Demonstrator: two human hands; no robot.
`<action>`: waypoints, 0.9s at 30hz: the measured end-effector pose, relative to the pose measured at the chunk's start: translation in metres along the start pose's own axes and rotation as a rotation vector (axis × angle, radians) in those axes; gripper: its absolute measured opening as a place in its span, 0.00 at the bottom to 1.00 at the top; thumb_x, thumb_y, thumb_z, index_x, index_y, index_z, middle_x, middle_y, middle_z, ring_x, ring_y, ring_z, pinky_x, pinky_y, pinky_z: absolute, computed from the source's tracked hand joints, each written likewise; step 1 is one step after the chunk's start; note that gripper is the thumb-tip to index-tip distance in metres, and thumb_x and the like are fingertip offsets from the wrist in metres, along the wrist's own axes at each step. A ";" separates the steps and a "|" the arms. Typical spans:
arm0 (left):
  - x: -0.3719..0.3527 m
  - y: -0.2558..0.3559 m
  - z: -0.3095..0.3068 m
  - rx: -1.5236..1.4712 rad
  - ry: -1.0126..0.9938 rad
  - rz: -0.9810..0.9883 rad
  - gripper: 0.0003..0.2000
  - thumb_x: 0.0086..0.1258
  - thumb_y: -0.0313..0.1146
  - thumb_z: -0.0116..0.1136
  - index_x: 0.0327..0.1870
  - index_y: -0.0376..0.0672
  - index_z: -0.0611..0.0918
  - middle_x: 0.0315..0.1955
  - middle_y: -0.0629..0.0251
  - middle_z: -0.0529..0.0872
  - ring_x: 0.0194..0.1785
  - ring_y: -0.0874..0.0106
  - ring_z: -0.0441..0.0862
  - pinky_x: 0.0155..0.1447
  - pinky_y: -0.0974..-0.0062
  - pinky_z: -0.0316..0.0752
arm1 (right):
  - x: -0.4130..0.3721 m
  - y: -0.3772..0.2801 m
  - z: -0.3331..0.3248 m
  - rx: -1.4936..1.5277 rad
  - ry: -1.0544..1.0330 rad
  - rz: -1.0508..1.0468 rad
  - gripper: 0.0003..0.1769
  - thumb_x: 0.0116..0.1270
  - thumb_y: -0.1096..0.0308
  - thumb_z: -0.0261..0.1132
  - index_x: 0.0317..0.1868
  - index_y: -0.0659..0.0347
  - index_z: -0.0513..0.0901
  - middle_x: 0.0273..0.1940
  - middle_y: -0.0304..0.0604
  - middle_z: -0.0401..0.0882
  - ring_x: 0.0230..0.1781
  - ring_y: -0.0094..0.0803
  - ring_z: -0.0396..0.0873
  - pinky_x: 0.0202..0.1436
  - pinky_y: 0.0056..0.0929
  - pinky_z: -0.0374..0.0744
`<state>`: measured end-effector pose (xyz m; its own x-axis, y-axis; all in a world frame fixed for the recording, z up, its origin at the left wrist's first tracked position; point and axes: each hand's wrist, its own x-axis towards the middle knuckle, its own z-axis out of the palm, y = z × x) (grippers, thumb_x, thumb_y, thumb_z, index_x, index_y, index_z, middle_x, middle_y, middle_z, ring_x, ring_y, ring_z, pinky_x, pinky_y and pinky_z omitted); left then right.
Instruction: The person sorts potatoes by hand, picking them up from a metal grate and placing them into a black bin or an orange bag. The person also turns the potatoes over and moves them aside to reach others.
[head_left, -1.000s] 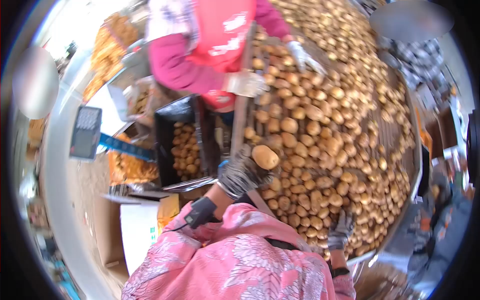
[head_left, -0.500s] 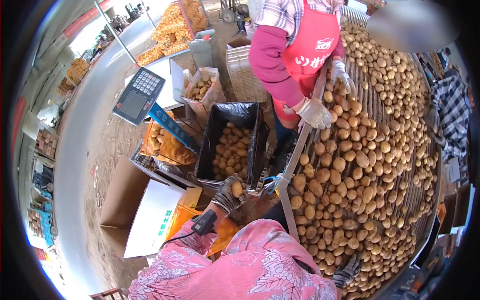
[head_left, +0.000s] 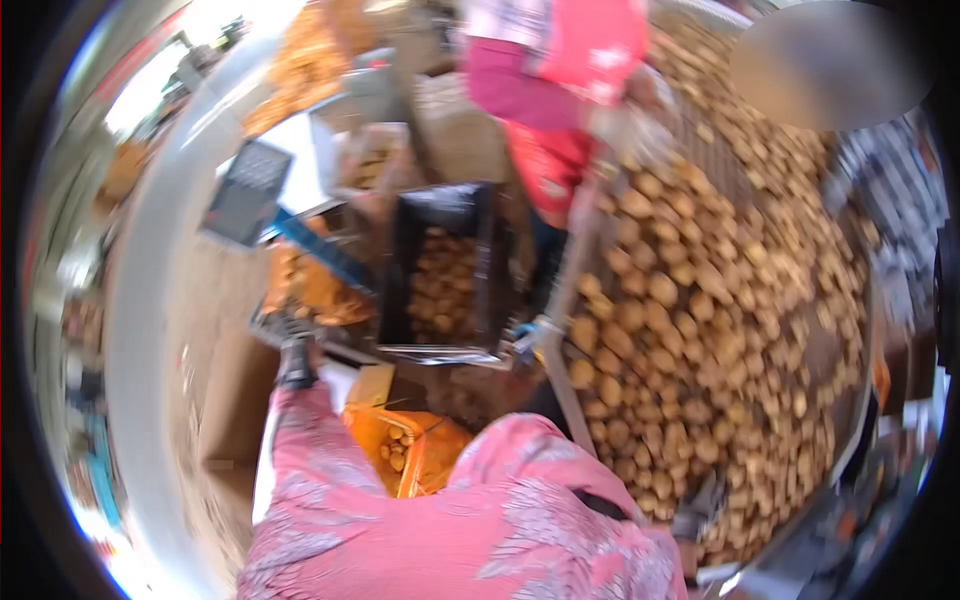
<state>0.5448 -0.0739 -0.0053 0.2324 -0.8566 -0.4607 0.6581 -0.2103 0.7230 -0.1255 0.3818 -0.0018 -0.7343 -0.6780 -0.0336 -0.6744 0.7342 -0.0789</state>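
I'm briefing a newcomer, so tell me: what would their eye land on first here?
The wide bed of potatoes fills the right side. At centre a black crate holds more, with a co-worker's red apron above it. At lower left the person's left hand, on a pink-sleeved arm, reaches out, left of an orange sack; the picture is blurred.

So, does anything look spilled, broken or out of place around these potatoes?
Nothing stands out. The potatoes lie on the sorting table, in the black crate and in the orange bag; none seem spilled. Motion blur hides small damage.
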 end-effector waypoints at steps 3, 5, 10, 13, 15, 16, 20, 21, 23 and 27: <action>-0.006 -0.011 0.094 0.089 0.173 0.105 0.12 0.68 0.34 0.49 0.48 0.40 0.77 0.31 0.64 0.82 0.28 0.70 0.79 0.31 0.75 0.76 | 0.007 -0.020 -0.027 0.070 -0.104 0.107 0.38 0.46 0.73 0.62 0.64 0.53 0.66 0.65 0.53 0.62 0.65 0.55 0.59 0.70 0.46 0.57; 0.030 -0.061 0.095 0.168 -0.265 -0.144 0.19 0.68 0.40 0.55 0.57 0.44 0.73 0.46 0.60 0.81 0.46 0.64 0.80 0.47 0.65 0.79 | 0.002 -0.008 -0.018 -0.025 0.016 0.031 0.34 0.48 0.66 0.63 0.61 0.53 0.70 0.63 0.47 0.65 0.62 0.55 0.62 0.67 0.46 0.62; -0.172 -0.207 0.294 0.876 -0.966 -0.289 0.17 0.66 0.35 0.56 0.53 0.38 0.76 0.41 0.56 0.82 0.41 0.67 0.82 0.41 0.72 0.80 | -0.012 0.003 -0.024 0.012 0.043 -0.064 0.29 0.51 0.60 0.63 0.57 0.54 0.74 0.62 0.49 0.65 0.59 0.54 0.63 0.63 0.52 0.62; -0.228 -0.286 0.338 1.079 -1.368 -0.353 0.17 0.64 0.31 0.57 0.53 0.39 0.76 0.41 0.55 0.82 0.42 0.68 0.82 0.44 0.75 0.78 | -0.026 -0.002 -0.032 -0.038 -0.024 0.032 0.27 0.54 0.60 0.63 0.57 0.53 0.74 0.63 0.49 0.64 0.60 0.54 0.62 0.63 0.53 0.61; -0.268 -0.320 0.363 1.441 -1.842 0.100 0.21 0.60 0.33 0.60 0.55 0.39 0.74 0.46 0.55 0.82 0.44 0.66 0.83 0.47 0.71 0.78 | -0.033 0.000 -0.033 -0.023 0.031 0.062 0.24 0.54 0.60 0.64 0.54 0.53 0.76 0.60 0.49 0.67 0.58 0.52 0.64 0.62 0.52 0.62; -0.286 -0.338 0.368 1.406 -2.018 0.367 0.21 0.60 0.33 0.59 0.56 0.41 0.74 0.48 0.55 0.80 0.46 0.64 0.82 0.49 0.68 0.77 | -0.036 0.001 -0.033 0.043 0.043 0.094 0.23 0.54 0.61 0.64 0.52 0.53 0.78 0.57 0.48 0.69 0.57 0.51 0.66 0.61 0.51 0.63; -0.308 -0.425 0.346 1.193 -2.498 1.037 0.22 0.59 0.35 0.57 0.58 0.48 0.74 0.54 0.55 0.76 0.49 0.59 0.80 0.50 0.61 0.76 | -0.030 0.002 -0.044 0.174 0.122 0.138 0.19 0.54 0.63 0.64 0.48 0.54 0.80 0.51 0.47 0.75 0.51 0.47 0.71 0.57 0.45 0.68; -0.324 -0.421 0.355 1.188 -2.504 1.045 0.22 0.59 0.35 0.57 0.58 0.48 0.74 0.54 0.55 0.76 0.49 0.59 0.80 0.50 0.61 0.76 | -0.025 0.002 -0.047 0.217 0.112 0.155 0.19 0.54 0.64 0.64 0.48 0.55 0.80 0.51 0.47 0.75 0.51 0.47 0.72 0.56 0.44 0.69; -0.348 -0.413 0.372 1.691 -2.546 0.882 0.22 0.60 0.38 0.56 0.58 0.51 0.74 0.56 0.55 0.74 0.48 0.59 0.80 0.48 0.61 0.76 | -0.015 -0.002 -0.058 0.310 0.096 0.180 0.19 0.54 0.66 0.63 0.48 0.56 0.79 0.51 0.48 0.76 0.49 0.45 0.74 0.55 0.43 0.71; -0.348 -0.409 0.382 1.770 -2.525 0.675 0.25 0.60 0.46 0.57 0.59 0.52 0.74 0.58 0.53 0.73 0.48 0.59 0.80 0.47 0.62 0.76 | 0.010 -0.006 -0.066 0.452 0.079 0.120 0.19 0.56 0.67 0.62 0.50 0.59 0.78 0.48 0.49 0.77 0.46 0.46 0.76 0.49 0.39 0.76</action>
<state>-0.0793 0.1305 0.0559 -0.8418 0.3998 -0.3627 0.2275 0.8720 0.4333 -0.1338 0.3735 0.0636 -0.8204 -0.5718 0.0054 -0.4957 0.7065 -0.5051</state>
